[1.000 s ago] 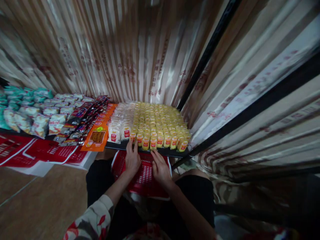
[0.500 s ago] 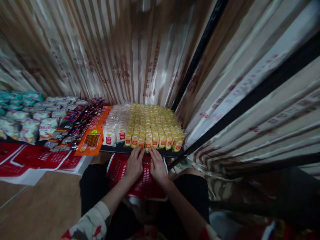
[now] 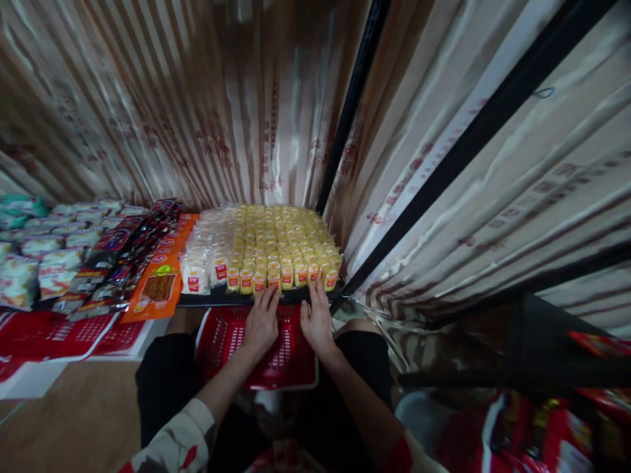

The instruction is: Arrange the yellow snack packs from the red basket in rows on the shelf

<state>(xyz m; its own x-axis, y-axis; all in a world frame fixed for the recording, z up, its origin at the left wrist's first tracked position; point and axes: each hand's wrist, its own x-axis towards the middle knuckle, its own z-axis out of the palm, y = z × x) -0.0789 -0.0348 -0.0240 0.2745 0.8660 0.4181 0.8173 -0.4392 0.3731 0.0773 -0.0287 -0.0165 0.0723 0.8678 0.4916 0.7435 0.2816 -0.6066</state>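
Rows of small yellow snack packets [image 3: 280,240] with red-and-white labels stand upright on a black shelf [image 3: 197,300]. My left hand [image 3: 263,320] has its fingers stretched forward to the front row, with the fingertips at a packet near the middle. Further right, my right hand [image 3: 318,322] reaches the same row near its right end, fingers extended and thumb apart. Neither hand is wrapped around a packet. Below both hands a red plastic basket [image 3: 231,328] with a pale rim rests between my knees.
White-clear packets [image 3: 193,272], an orange snack bag [image 3: 156,287], dark bags [image 3: 108,246] and white bags [image 3: 59,266] line the shelf leftward. More red baskets [image 3: 59,332] sit below. Black poles [image 3: 419,210] and striped curtains [image 3: 231,98] close in the back and right.
My right hand has moved right along the front row, away from my left hand. My left hand stays near the middle packets. The view has turned slightly right.
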